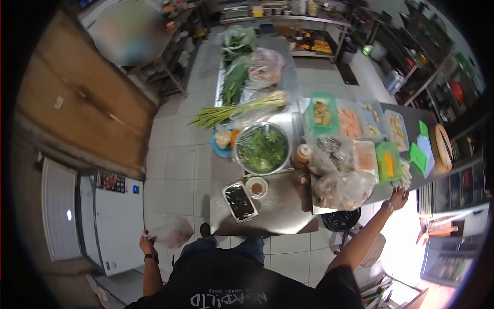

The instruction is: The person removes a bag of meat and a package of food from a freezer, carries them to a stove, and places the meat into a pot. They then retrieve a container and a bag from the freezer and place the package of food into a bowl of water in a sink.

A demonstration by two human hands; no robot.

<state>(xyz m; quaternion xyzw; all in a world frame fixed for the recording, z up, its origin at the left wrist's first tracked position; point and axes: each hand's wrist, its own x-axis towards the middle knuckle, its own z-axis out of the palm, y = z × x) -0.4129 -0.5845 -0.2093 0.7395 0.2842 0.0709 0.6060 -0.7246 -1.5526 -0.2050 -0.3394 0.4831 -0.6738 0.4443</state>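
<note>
Out to the left of my body, my left hand point(148, 242) is closed on a clear plastic bag point(176, 232), which hangs over the tiled floor and is blurred; something pinkish shows low in it. On the far side, my right hand point(399, 197) reaches to the table's right edge. Its fingers are stretched out, with the tips right by a pile of pale, whitish-green pieces point(404, 175). Beside that pile stands a green tub point(388, 161) with a yellow-orange item in it. Bulging clear plastic bags point(343, 190) lie to the left of this hand.
On the steel table point(283, 206) are a bowl of leafy greens point(261, 148), a tray of dark liquid point(240, 201), a small cup point(256, 187), a bottle point(303, 153) and long green stalks point(239, 110). Several food tubs line the right side. A white freezer point(121, 221) stands left.
</note>
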